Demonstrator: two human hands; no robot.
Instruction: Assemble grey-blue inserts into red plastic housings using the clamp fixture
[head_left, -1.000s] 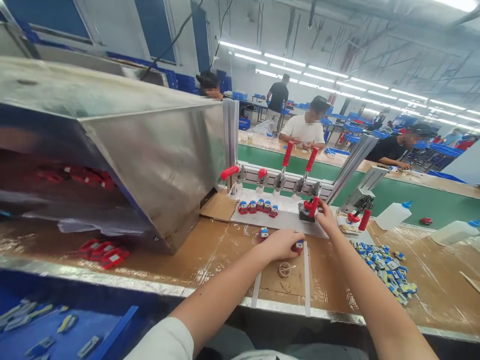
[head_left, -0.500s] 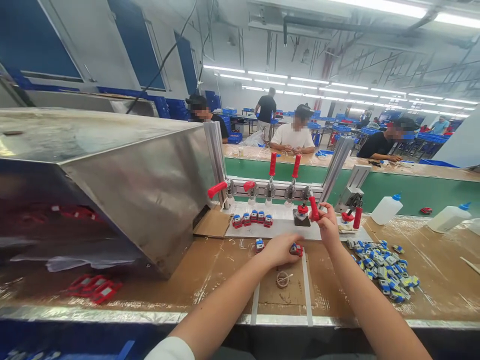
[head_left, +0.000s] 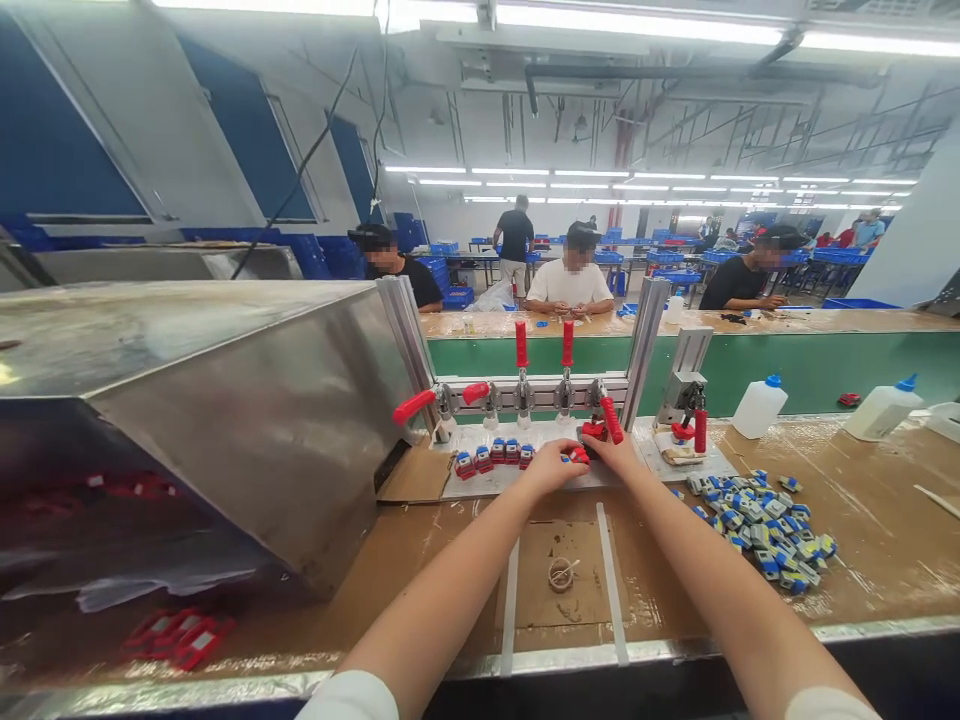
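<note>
My left hand (head_left: 552,470) is closed on a small red-and-blue plastic part (head_left: 576,455) at the front of the white base plate (head_left: 469,486). Close beside it, my right hand (head_left: 613,455) reaches in under the rightmost red-handled toggle clamp (head_left: 611,420) of the row. The fingers of my right hand are bent at the clamp's red pressing pad (head_left: 592,430), and what they grip there is hidden. Left of my hands, several red, grey and blue parts (head_left: 511,452) stand in a curved row on the plate.
A heap of grey-and-blue parts (head_left: 772,530) lies to the right, with white bottles (head_left: 759,408) behind it. A separate clamp (head_left: 686,425) stands nearer. At left is a large metal housing (head_left: 300,400). A tape roll (head_left: 561,573) lies in front. Co-workers sit across.
My right hand has let go of the clamp handle and moved down to its pad. My left hand has moved forward onto the plate with the part. The view has tilted.
</note>
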